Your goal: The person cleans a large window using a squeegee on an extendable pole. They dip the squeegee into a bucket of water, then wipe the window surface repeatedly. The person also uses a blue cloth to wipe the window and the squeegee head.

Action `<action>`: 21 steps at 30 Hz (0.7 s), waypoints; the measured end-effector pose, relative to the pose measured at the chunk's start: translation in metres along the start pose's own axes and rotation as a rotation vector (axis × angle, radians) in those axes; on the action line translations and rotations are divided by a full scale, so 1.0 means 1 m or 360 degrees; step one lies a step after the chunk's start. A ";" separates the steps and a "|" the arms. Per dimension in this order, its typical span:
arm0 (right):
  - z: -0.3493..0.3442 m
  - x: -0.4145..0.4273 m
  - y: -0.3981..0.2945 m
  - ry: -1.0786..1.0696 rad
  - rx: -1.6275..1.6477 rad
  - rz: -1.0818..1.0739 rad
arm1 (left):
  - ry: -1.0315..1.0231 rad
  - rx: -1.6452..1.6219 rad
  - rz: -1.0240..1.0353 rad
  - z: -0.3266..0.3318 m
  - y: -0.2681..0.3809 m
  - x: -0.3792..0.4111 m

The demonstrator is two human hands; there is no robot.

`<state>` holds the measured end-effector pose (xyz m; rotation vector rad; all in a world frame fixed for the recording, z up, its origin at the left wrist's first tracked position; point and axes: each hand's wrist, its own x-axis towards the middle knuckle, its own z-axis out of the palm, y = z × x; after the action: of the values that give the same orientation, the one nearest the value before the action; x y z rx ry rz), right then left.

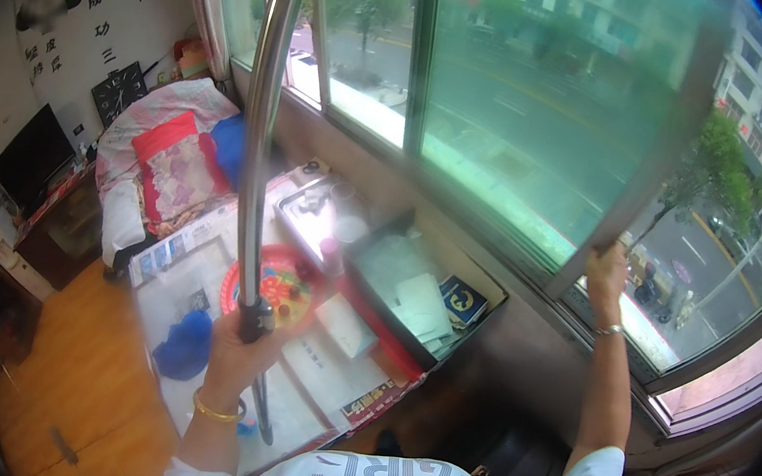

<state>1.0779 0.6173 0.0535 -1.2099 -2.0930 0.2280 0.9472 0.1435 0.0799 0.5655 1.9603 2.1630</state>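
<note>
A shiny metal pole [255, 187] rises past the table, and my left hand [236, 356] is wrapped around it just under its black collar [256, 315]. The pole's thin lower end shows below that hand. Far to the right, my right hand [607, 276] grips the edge of a sliding window's frame [580, 270]. Green-tinted glass [537, 129] fills this window panel, and the street shows through the opening on its right. A bracelet circles each wrist. My right fingers are partly hidden behind the frame.
Below the window, a table [191, 272] bears a red patterned tray [230, 284], a metal tray [292, 209], a blue cloth-like item [185, 349] and an open box [363, 264] of papers. A cushioned chair [182, 171] stands beyond. The window sill [496, 231] runs along the wall.
</note>
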 end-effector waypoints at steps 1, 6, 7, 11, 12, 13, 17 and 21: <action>0.007 0.001 -0.011 -0.0032 0.0071 -0.0045 | 0.0003 0.0014 -0.0014 -0.005 -0.005 0.000; 0.060 0.021 -0.076 -0.0353 0.0250 -0.0049 | 0.0078 0.0106 -0.0057 -0.018 -0.005 -0.008; 0.074 0.024 -0.085 -0.0346 0.0229 -0.0212 | 0.0098 0.0137 -0.0097 -0.020 -0.004 -0.011; 0.102 0.022 -0.137 -0.0419 0.0386 -0.0274 | 0.0177 0.0133 -0.0075 -0.025 -0.004 -0.018; 0.110 0.023 -0.144 -0.0468 0.0444 -0.0317 | 0.0188 0.0136 -0.0065 -0.023 -0.003 -0.018; 0.121 0.026 -0.147 -0.0511 0.0495 -0.0375 | 0.0165 0.0119 -0.0070 -0.023 -0.003 -0.018; 0.145 0.035 -0.155 -0.0863 0.0537 -0.0752 | 0.0101 -0.0019 -0.0197 -0.020 -0.003 -0.008; 0.134 -0.001 -0.155 -0.0938 0.0676 -0.0964 | -0.0033 -0.0025 -0.0103 0.000 -0.008 0.015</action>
<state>0.8845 0.5565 0.0265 -0.2334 -2.6136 0.7650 0.9328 0.1502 0.0739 0.5121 1.9221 2.1237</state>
